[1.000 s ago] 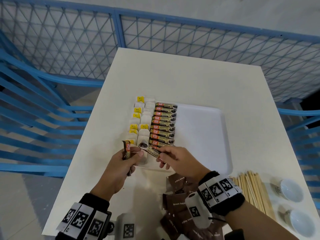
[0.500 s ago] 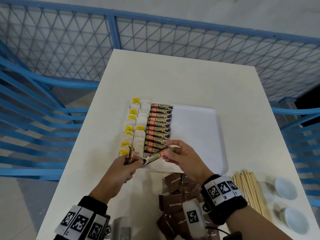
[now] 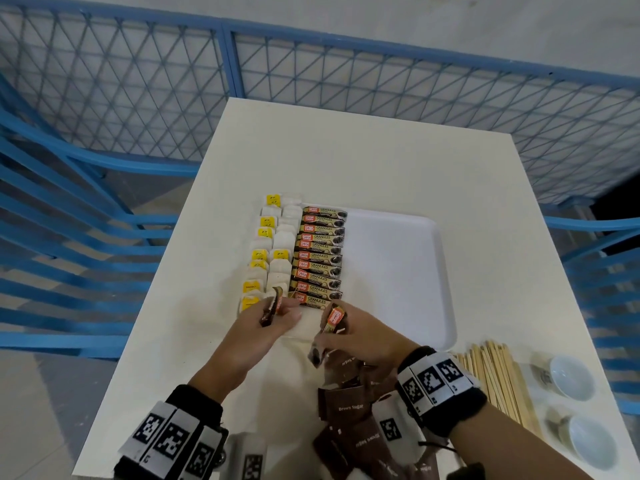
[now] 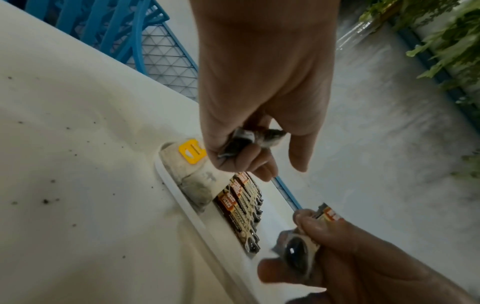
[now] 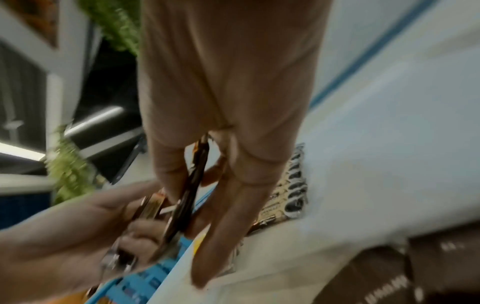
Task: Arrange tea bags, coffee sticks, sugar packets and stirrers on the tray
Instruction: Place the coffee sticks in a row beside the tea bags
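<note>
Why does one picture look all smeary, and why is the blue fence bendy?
Right wrist view: motion blur smears the right hand, the coffee stick it pinches and the plants. Left wrist view: sharper near the tea bags, soft at the edges. Head view: the wide lens bows the blue fence; lighting is even, without glare.

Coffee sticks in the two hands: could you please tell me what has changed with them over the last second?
The right hand has drawn one coffee stick out of the left hand's bundle and pulled it back toward the near edge of the tray, tilting it on end. The left hand still grips the remaining sticks. The rows already on the tray, the sugar packets and stirrers have not moved.
</note>
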A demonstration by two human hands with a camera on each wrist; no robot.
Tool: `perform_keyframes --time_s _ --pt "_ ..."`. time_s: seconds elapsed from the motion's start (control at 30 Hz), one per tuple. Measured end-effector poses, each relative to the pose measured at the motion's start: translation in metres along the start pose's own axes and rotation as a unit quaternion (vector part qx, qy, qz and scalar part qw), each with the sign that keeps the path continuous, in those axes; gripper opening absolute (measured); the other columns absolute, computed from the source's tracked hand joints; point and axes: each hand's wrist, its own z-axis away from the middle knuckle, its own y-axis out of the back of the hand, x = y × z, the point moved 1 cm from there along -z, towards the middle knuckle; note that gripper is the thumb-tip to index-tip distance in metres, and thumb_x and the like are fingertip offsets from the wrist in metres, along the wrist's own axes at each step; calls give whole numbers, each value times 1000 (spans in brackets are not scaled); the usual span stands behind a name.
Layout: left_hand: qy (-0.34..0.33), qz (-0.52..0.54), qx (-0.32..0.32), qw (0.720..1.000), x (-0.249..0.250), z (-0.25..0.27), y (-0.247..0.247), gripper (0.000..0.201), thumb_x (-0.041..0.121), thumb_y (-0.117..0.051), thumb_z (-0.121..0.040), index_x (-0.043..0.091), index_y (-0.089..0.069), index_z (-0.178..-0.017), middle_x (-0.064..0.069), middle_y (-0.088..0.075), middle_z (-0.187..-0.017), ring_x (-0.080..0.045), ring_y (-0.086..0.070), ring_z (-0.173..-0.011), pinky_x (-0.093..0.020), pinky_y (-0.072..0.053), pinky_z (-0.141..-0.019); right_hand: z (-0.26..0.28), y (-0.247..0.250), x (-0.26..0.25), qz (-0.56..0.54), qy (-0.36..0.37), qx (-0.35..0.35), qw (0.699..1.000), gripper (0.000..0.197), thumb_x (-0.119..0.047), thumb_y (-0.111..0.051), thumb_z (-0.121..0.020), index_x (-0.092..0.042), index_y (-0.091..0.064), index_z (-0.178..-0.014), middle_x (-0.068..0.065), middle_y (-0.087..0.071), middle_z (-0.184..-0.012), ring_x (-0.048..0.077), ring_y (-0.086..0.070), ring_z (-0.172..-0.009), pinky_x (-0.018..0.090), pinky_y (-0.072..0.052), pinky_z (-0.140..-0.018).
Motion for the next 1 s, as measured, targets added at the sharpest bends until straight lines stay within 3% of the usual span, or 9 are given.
perform_keyframes --time_s 0.1,0.2,0.33,0.43,0.53,0.7,0.83,1.0 --pt "-21 -27 -67 997 2 2 -7 20 21 -67 -84 26 -67 -103 8 -66 -96 8 -61 -82 -7 -44 -71 0 -4 0 146 5 -30 989 38 -13 -68 -81 -18 -45 -110 -3 -64 -87 8 -64 -71 26 -56 -64" --pt "-19 -43 -82 996 -2 1 -12 15 18 -72 -79 25 -69 -92 7 -71 -93 -5 -64 -92 -17 -47 -82 -2 -9 3 160 0 -43 986 45 -14 -70 -79 -20 -40 -112 -2 -60 -90 9 -61 -71 30 -54 -66" --pt "-25 -18 -32 999 -3 1 -8 8 18 -70 -82 16 -63 -79 17 -59 -57 7 -51 -54 -10 -39 -54 -4 -4 13 11 -36 -27 999 42 -12 -71 -79 -14 -40 -108 9 -65 -86 19 -63 -67 34 -54 -60" --pt "-5 5 38 999 -6 0 4 16 19 -66 -85 12 -55 -77 16 -47 -42 -2 -42 -44 -12 -32 -44 -5 6 18 0 -2 25 1000 21 -9 -67 -83 -13 -51 -98 3 -62 -79 9 -60 -62 23 -50 -59" --pt "15 21 64 998 -10 -1 14 21 22 -67 -85 11 -51 -78 14 -42 -43 -9 -34 -48 -16 -28 -44 -8 11 21 -33 25 62 997 12 0 -60 -86 -11 -59 -88 3 -61 -76 2 -58 -59 15 -48 -58" --pt "21 17 59 998 -10 1 12 14 29 -59 -91 16 -59 -84 11 -46 -55 -10 -36 -54 -17 -30 -48 -17 21 25 -46 38 138 989 16 3 -59 -86 -11 -63 -83 2 -63 -75 4 -57 -59 16 -50 -60" --pt "79 59 80 992 -9 -4 14 22 30 -54 -92 15 -55 -76 2 -43 -59 -11 -35 -53 -22 -28 -49 -25 34 29 34 9 197 980 17 0 -56 -87 -15 -61 -80 3 -61 -75 10 -54 -62 16 -47 -55" --pt "113 168 69 977 -7 -4 16 14 21 -48 -92 10 -57 -92 1 -45 -56 -9 -38 -44 -19 -30 -42 -37 35 34 151 -18 205 967 17 -7 -59 -84 -21 -62 -75 3 -62 -78 13 -52 -68 18 -43 -63"
